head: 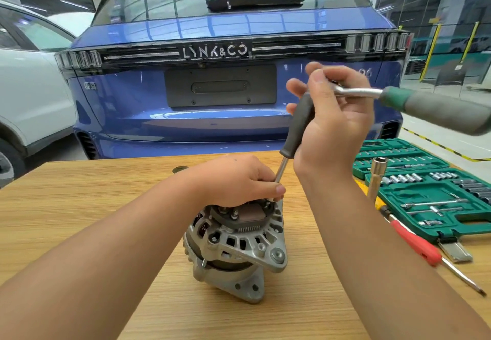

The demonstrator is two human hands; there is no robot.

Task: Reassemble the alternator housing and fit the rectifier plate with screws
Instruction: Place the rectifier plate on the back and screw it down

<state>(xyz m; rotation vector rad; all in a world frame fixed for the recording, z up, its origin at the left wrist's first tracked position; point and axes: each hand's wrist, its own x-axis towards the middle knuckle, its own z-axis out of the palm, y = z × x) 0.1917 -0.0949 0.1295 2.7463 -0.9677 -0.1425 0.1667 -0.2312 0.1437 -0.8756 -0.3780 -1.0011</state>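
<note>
Wood-grain counter (79, 206) fills the near view, with bare board left of and in front of the alternator (233, 249), which stands on its mounting end near the middle, rectifier plate (247, 214) up. On top of it, the left hand (239, 180) pinches the driver (295, 132) shaft down by the tip, at a screw on the plate's far rim that is too small to make out. The right hand (332, 121) curls round the dark grip and also holds a ratchet (414, 103) whose long handle juts out to the right. My worry is that weight: it could tilt the leaning driver, let the tip cam out of the screw and skid onto the plate or the pinching fingers. The alternator's narrow footing could also rock under a sideways push. To the right room is tight: a red screwdriver (417, 246), an upright socket (378, 177) and the open socket case (430, 193) crowd that edge. Beyond the far edge a blue car (212, 116) stands close.
</note>
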